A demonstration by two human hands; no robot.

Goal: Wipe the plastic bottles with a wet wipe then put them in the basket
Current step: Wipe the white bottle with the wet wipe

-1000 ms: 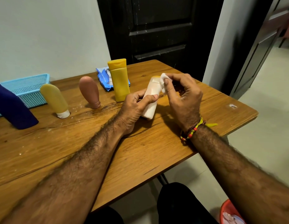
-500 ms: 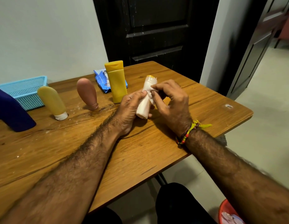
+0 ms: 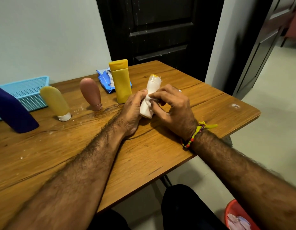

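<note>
Wiping well means the left hand (image 3: pixel 133 107) gripping the white bottle (image 3: pixel 149 98) steady above the table (image 3: pixel 210 103) while the right hand (image 3: pixel 173 105) pinches the wipe (image 3: pixel 148 105) around it, covering every side.

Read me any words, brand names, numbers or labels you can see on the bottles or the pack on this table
None can be read.
Blue wet wipe pack: it carries white print and a small round mark, too blurred to read.
Yellow bottle, pink bottle, pale yellow bottle, dark blue bottle: no label shows.
White bottle: wrapped in the wet wipe; no text shows.
</note>
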